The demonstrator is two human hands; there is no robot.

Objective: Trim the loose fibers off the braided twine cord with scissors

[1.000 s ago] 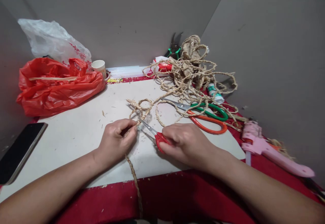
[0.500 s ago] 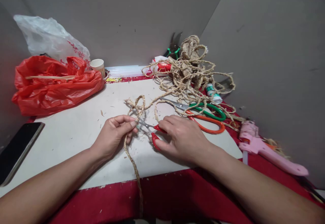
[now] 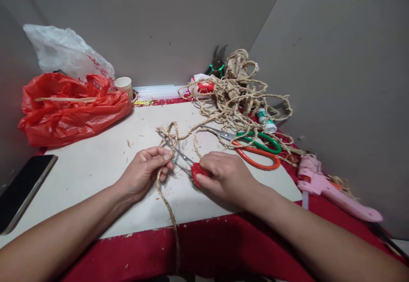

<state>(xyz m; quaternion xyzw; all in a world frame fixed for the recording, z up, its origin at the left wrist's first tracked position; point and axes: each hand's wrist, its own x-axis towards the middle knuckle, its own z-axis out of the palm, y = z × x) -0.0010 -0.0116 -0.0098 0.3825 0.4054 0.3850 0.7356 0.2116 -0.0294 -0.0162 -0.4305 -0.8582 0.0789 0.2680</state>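
Between thumb and fingers, my left hand [image 3: 145, 169] pinches a braided straw rope [image 3: 166, 203], which loops above the fingertips and hangs down over the front edge of the board. My right hand [image 3: 226, 177] grips the red handles of small scissors [image 3: 198, 173]. Their blades point up and left, close to the rope beside my left fingertips; the tips are partly hidden behind the rope. From the loop, the rope runs right to a tangled pile of rope [image 3: 238, 90]. Large scissors [image 3: 258, 148] with green and orange handles lie beneath some strands.
A white board [image 3: 105, 205] lies on red cloth [image 3: 223, 248]. At left are a red plastic bag [image 3: 76, 118], a phone [image 3: 25, 190] and a paper cup [image 3: 124, 85]. A pink glue gun [image 3: 332, 192] lies right; green-handled pruners [image 3: 217, 64] stand behind.
The red scissor handles have come together in my right hand. The rope loop above my left hand has shifted slightly left, and the whole view has moved a little.
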